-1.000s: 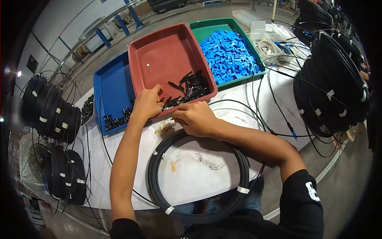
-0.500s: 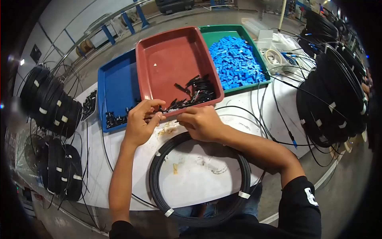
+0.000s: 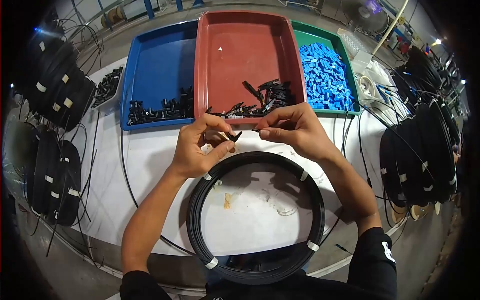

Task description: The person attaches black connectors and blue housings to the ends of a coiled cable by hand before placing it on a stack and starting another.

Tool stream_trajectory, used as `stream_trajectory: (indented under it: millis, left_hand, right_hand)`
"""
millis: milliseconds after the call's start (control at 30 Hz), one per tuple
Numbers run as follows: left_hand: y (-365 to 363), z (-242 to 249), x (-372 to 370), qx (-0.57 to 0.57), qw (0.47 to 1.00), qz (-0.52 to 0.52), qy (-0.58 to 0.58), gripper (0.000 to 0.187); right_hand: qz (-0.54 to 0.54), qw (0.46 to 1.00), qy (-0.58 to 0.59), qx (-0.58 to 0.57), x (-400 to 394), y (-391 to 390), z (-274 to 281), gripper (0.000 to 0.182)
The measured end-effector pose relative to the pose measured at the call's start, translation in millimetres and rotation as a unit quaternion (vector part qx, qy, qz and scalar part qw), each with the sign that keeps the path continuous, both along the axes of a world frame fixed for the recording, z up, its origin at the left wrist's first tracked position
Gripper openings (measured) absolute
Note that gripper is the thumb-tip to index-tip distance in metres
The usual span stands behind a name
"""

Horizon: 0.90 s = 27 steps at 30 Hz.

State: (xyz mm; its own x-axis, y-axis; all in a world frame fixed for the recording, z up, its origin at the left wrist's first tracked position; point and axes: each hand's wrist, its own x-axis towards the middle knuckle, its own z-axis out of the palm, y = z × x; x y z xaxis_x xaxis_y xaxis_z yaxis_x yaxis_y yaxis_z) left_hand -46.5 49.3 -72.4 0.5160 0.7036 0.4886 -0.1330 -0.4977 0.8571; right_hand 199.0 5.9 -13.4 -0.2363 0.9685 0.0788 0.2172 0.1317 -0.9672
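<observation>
Head view, black piece: a small, forked-looking black piece [image 3: 233, 136] sits above the table [image 3: 157, 165], just in front of the red tray, its finer detail too small to read.
Left hand: the left hand [image 3: 195, 150] has thumb and fingertips closed on that piece, probably by the tips alone so its inner side stays exposed.
Right hand: the right hand [image 3: 297, 132] pinches a thin dark end [image 3: 256, 130] between thumb and forefinger, a little of it poking out toward the left hand; the short free length likely makes it easier to aim. The two held things are near each other, apart.
Cable coil: a black cable coil [image 3: 195, 220] lies flat below both hands, its near side past the table edge toward the body, presumably for slack within reach. White bands [image 3: 212, 263] around it seem meant to bind the loops.
Red tray: the red tray [image 3: 240, 50] stands straight ahead, its black parts [image 3: 275, 95] gathered at the near end, handy for fingers.
Side trays: the blue tray [image 3: 162, 60] on the left also has black parts near its front; the green tray [image 3: 320, 31] on the right holds blue parts [image 3: 325, 77].
Outer edges: stacked coils [image 3: 417, 150] flank the table, apparently leaving the middle for handwork.
</observation>
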Motion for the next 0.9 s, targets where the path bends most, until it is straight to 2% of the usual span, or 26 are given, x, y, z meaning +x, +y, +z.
stream_trajectory:
  millis: [67, 133, 167, 233, 267, 433, 633, 733, 867, 900]
  left_hand:
    - [0, -4, 4, 0.008, 1.000, 0.011, -0.017, 0.033]
    - [-6, 4, 8, 0.109, 0.991, 0.083, 0.001, 0.035]
    - [-7, 4, 8, 0.107, 0.991, 0.083, 0.001, 0.035]
    - [-10, 5, 9, 0.210, 0.967, 0.143, 0.005, 0.036]
    - [-12, 5, 9, 0.209, 0.967, 0.143, 0.005, 0.036]
    - [-17, 13, 9, 0.299, 0.941, 0.157, 0.022, 0.024]
    - [-17, 17, 7, 0.313, 0.935, 0.164, 0.026, 0.023]
    - [-20, 18, 7, 0.314, 0.935, 0.163, 0.036, 0.023]
    - [-20, 20, 6, 0.345, 0.926, 0.143, 0.045, 0.026]
    - [-22, 21, 6, 0.325, 0.935, 0.137, 0.049, 0.026]
  right_hand:
    - [0.006, 1.000, 0.000, -0.013, -1, -4, 5, 0.011]
    - [0.012, 1.000, 0.006, -0.004, -2, -7, 11, 0.010]
    - [0.012, 1.000, 0.006, -0.006, -2, -9, 13, 0.010]
    - [0.032, 0.999, 0.004, -0.030, -1, -12, 15, 0.010]
    - [0.032, 0.999, 0.005, -0.032, -1, -12, 16, 0.010]
    - [0.034, 0.999, -0.037, -0.004, -3, -12, 14, 0.011]
    - [0.030, 0.998, -0.041, 0.048, -2, -14, 18, 0.013]
    - [0.039, 0.998, -0.047, 0.003, 1, -14, 17, 0.013]
    - [0.042, 0.998, -0.043, 0.028, -1, -15, 17, 0.015]
    - [0.045, 0.992, -0.106, 0.052, -1, -16, 24, 0.015]
